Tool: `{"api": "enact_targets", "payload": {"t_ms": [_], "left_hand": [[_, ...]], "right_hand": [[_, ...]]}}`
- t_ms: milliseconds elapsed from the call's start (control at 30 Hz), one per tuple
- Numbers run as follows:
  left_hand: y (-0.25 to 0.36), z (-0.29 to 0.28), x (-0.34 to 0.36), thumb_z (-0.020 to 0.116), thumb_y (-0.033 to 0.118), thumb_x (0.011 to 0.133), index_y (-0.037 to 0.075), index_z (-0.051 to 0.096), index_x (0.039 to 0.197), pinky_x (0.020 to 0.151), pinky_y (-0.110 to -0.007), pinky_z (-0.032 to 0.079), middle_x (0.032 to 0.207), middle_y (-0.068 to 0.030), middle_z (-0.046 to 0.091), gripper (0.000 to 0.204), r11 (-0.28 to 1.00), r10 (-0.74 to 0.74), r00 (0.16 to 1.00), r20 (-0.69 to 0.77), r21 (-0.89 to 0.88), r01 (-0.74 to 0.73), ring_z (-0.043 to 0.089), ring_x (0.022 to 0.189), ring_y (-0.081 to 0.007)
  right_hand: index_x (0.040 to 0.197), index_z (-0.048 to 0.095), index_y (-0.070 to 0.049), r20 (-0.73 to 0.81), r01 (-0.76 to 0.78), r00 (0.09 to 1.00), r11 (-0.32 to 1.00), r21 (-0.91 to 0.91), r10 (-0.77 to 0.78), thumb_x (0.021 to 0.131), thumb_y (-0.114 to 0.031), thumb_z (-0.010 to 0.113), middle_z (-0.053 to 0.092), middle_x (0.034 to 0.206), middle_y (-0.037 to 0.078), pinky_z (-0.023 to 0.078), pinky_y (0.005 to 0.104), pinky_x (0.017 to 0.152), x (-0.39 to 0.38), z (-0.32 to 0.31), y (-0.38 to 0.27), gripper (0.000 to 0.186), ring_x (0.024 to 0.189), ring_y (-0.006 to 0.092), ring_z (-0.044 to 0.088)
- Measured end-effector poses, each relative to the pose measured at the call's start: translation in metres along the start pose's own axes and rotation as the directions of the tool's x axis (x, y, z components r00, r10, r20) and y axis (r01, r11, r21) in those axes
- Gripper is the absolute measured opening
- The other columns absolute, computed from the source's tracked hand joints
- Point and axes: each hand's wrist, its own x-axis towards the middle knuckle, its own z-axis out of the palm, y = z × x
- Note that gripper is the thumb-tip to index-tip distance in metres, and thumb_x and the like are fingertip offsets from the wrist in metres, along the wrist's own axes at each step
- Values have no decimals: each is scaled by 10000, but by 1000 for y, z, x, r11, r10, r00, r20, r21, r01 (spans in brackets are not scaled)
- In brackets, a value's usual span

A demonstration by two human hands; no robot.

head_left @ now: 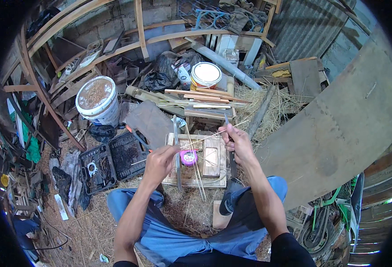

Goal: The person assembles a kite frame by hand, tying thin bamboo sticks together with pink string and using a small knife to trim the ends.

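Note:
My left hand (159,163) is closed on a thin pale strip (200,141), likely bamboo, which runs up to the right. At its other end my right hand (238,142) grips a knife (226,118), the short blade pointing away from me and a dark handle showing below the fist. The strip passes at the right thumb, close to the blade. Beneath my hands stands a low wooden bench (171,179). On it are a purple tape measure (188,157), a carved wooden block (211,162), a long narrow metal bar (177,167) and a few loose thin strips (199,174).
An open black tool case (99,167) lies left of the bench. Beyond it stands a white bucket (112,103) of brown shavings. Wood strips (205,96) lie stacked ahead near a lidded tub (206,74). A large flat board (334,120) leans at right.

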Motion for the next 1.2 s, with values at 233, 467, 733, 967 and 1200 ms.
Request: {"api": "enact_targets", "payload": {"t_ms": [233,467,733,967,1200], "left_hand": [[14,17,-2,580,-83,730,18,628,962,661,-382,512,844,-146,646,257,976,-90,996,17,-198,91,644,767,-315],[2,8,-8,573,-63,791,-12,640,953,654,-333,496,843,-177,653,183,948,-186,981,61,-251,196,658,750,-286],[-15,-18,-7,588,-13,826,-2,644,902,566,-316,470,736,-159,637,95,945,-204,976,79,-246,218,639,624,-227],[-25,-8,-4,545,120,919,9,636,994,601,-226,410,769,-13,601,163,844,-425,897,121,-304,442,504,676,-46],[3,28,-1,568,174,923,27,630,1019,535,-203,345,694,35,513,186,385,-526,754,393,-681,623,426,583,-54]], "right_hand": [[1052,582,16,211,-10,978,997,82,-8,953,-309,518,552,632,9,234,167,418,-11,26,26,346,462,19,339],[958,592,34,54,99,994,977,-188,-90,938,-320,547,553,615,18,244,182,394,-2,4,9,357,446,32,354],[958,589,11,-206,196,956,976,-91,-211,930,-320,561,521,634,-18,252,188,389,10,-55,-26,333,457,28,372],[931,587,-10,-144,202,964,969,-142,-222,980,-281,437,443,629,-39,253,176,422,-6,-46,-32,314,495,22,341],[1153,521,13,209,386,920,855,-345,-331,962,-129,470,590,739,42,462,220,613,-3,13,27,243,701,99,570]]}}
